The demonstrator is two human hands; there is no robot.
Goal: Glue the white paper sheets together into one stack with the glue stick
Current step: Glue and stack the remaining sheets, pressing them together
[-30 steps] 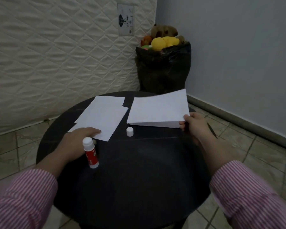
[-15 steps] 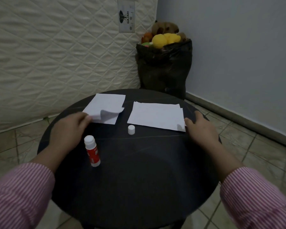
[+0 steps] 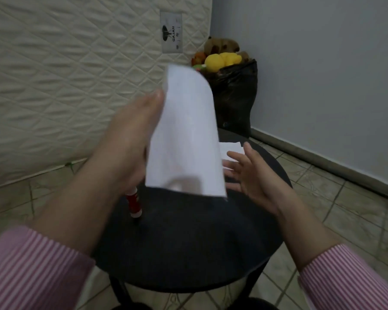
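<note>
While the left hand (image 3: 126, 139) is raised above the table (image 3: 188, 247), it holds a white paper sheet (image 3: 186, 139) up in the air, the sheet standing nearly upright and curling at its top edge. The thumb lies along the sheet's left edge; the other fingers are hidden behind the paper, showing only as faint shadows through it, so the exact grip is hard to read. The view is motion-blurred. The right hand (image 3: 251, 175) hovers just right of the lifted sheet with its fingers (image 3: 235, 156) spread and relaxed, holding nothing. Beneath and behind it, a stack of white sheets (image 3: 231, 148) lies flat on the far right part of the table, mostly hidden by the lifted sheet and the hand. The glue stick (image 3: 133, 203), red body with a white base, stands on the table under the left wrist, its top covered by the hand. Both sleeves are pink-striped. A quilted mattress (image 3: 65, 74) leans against the wall behind, and a black bag (image 3: 235, 95) filled with plush toys sits in the corner on the tiled floor (image 3: 345, 220).
</note>
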